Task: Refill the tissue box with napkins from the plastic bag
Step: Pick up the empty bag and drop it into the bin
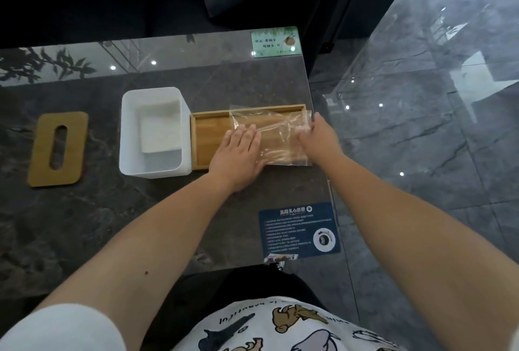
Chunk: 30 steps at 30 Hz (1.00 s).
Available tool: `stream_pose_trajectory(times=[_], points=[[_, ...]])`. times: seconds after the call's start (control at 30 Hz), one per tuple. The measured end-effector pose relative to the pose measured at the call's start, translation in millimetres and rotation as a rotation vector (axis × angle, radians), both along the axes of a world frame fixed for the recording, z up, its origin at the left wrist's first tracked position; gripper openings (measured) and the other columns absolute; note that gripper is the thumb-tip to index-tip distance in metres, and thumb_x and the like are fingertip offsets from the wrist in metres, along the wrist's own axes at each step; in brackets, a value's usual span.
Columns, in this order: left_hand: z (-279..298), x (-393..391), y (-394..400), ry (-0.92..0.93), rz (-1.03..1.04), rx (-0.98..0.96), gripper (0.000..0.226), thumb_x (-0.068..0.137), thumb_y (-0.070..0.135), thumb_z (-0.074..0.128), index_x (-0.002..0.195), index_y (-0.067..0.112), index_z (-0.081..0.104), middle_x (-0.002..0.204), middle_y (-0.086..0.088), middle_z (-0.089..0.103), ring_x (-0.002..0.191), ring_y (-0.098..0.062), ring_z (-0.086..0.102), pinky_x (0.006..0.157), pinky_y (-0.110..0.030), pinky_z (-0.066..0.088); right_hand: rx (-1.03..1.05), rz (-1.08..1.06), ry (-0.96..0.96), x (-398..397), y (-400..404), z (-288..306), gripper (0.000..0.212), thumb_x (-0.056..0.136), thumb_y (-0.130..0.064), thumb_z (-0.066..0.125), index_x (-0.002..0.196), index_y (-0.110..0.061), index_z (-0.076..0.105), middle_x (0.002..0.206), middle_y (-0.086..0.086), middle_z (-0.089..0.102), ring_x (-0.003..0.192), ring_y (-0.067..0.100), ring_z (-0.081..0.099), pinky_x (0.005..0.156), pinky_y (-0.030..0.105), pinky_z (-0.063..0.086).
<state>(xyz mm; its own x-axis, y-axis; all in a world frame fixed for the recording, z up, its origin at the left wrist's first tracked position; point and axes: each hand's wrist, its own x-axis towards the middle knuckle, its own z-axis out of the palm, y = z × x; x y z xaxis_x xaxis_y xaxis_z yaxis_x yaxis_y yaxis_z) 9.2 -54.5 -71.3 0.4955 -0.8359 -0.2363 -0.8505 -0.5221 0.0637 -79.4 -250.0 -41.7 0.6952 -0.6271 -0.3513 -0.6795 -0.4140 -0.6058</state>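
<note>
Dark marbled desk beside a glossy tiled floor, with a blue card and a green card near the right edge. White box open near the middle, napkins already stacked inside; slotted wooden lid set well apart to the left. Just right of the box, a wooden tray with the clear bag lying across it, apparently empty. Likely step: flattening or folding the spent bag. Best done by pinning one end flat, smoothing the air out toward the open end, and keeping the film clear of the box. Left hand spread open, palm down, pressing the bag's left part onto the tray. Right hand curled over the bag's right end, fingers pinching the film. Remaining, by the look of it: lid back on.
</note>
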Motion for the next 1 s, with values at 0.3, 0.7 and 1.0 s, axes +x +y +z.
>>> stream_pose_trajectory(times=[0.3,0.7,1.0], points=[[-1,-1,0,0.073,-0.048,-0.021,0.072,0.096,0.057,0.013,0.152,0.011,0.012,0.161,-0.011,0.017,0.148,-0.028,0.010,0.117,-0.045,0.005,0.520,-0.274,0.018,-5,-19,9,0.013,0.090,-0.014,0.066,0.102,-0.008,0.069,0.096,0.014,0.074,0.083,0.027,0.071,0.076,0.045,0.061],[17,-24,-31,0.132,-0.088,-0.166,0.058,0.097,0.040,0.035,0.146,0.009,0.032,0.154,-0.012,0.035,0.143,-0.027,0.027,0.114,-0.044,0.023,0.506,-0.523,-0.139,-108,-80,19,0.017,0.094,-0.010,0.061,0.077,-0.014,0.060,0.063,0.004,0.058,0.041,0.006,0.049,0.039,0.018,0.044],[-2,-42,-104,0.080,0.162,-0.221,0.042,0.094,0.035,0.044,0.128,0.011,0.053,0.137,-0.011,0.053,0.128,-0.028,0.044,0.105,-0.048,0.039,0.639,-0.911,-0.200,-156,-149,-47,0.024,0.095,-0.009,0.056,0.074,-0.017,0.049,0.064,0.004,0.053,0.042,0.005,0.049,0.037,0.015,0.043]])
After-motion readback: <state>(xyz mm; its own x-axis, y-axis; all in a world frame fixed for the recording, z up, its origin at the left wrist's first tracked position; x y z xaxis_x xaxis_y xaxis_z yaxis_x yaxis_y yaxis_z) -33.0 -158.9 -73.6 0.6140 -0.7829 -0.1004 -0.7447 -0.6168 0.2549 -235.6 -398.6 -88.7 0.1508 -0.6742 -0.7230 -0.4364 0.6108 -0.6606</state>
